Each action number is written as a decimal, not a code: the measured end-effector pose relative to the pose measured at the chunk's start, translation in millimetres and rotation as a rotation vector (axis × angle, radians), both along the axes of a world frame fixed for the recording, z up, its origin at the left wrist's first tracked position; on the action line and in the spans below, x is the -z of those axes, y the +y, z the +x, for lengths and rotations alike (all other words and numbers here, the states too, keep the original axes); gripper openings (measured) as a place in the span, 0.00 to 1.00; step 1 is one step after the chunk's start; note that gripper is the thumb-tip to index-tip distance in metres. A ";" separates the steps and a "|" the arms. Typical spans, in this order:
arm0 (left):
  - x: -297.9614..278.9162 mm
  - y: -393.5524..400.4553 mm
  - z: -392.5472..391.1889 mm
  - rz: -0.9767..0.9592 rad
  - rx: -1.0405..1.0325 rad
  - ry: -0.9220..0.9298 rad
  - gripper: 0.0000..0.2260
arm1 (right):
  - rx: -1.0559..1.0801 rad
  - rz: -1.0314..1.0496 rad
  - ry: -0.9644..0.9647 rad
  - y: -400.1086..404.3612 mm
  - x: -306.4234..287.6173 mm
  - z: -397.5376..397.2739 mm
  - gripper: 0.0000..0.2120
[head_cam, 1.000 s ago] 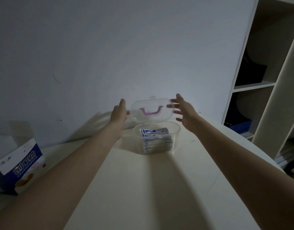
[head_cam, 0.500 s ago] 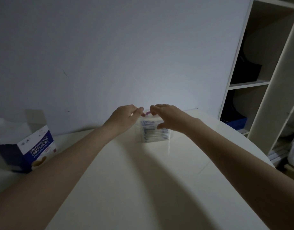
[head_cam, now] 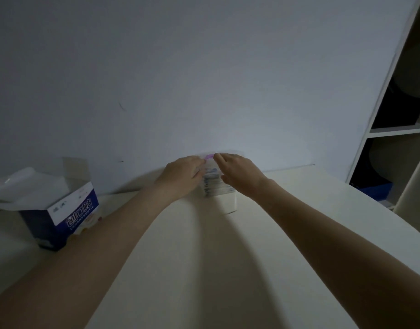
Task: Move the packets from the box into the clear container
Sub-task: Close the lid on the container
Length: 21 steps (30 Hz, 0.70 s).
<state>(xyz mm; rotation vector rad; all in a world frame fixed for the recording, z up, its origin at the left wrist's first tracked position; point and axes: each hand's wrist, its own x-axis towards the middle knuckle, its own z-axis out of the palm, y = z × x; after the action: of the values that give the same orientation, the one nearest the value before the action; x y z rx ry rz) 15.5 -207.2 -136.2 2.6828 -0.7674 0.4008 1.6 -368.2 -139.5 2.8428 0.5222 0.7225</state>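
The clear container (head_cam: pixel 217 186) is sitting at the far edge of the pale table (head_cam: pixel 204 269), close to the wall, with a stack of white and blue packets (head_cam: pixel 212 184) showing blurred through its see-through side and a purple handle (head_cam: pixel 209 156) peeking out on its lid. The left hand (head_cam: pixel 184 173) and the right hand (head_cam: pixel 238 170) are both lying over the top, fingers curling down around the lid. The open blue and white box (head_cam: pixel 69 210) is standing well apart at the left.
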 end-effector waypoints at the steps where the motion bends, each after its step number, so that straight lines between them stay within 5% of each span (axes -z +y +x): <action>1: 0.1 -0.3 2.0 0.027 -0.005 -0.005 0.18 | -0.007 0.006 -0.012 0.2 2.1 1.3 0.19; 4: -3.6 3.1 0.3 0.152 -0.048 -0.035 0.19 | -0.011 0.022 -0.016 4.0 4.8 6.9 0.20; 9: -16.2 37.9 -32.8 0.347 -0.297 -0.389 0.22 | 0.067 -0.049 0.010 7.7 0.9 11.0 0.21; 11: -29.7 63.8 -48.1 0.433 -0.544 -0.308 0.26 | 0.070 -0.076 -0.046 20.8 -0.8 6.2 0.23; 14: -40.7 107.6 -66.0 0.539 -0.793 0.066 0.21 | -0.058 -0.011 -0.098 59.9 -7.6 -17.9 0.24; 16: -40.3 124.1 -80.3 0.543 -0.758 0.279 0.15 | -0.178 0.012 -0.057 87.2 -12.3 -38.1 0.26; 21: -51.8 89.5 -121.8 0.531 -0.308 0.018 0.11 | -0.254 0.055 0.121 117.8 -28.6 -95.4 0.31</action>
<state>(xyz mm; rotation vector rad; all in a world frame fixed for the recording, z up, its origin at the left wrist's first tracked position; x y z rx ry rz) -106.3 -117.6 -84.4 3.3156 -0.5052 0.2697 -93.8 -250.4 -111.0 2.9165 0.9090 0.6143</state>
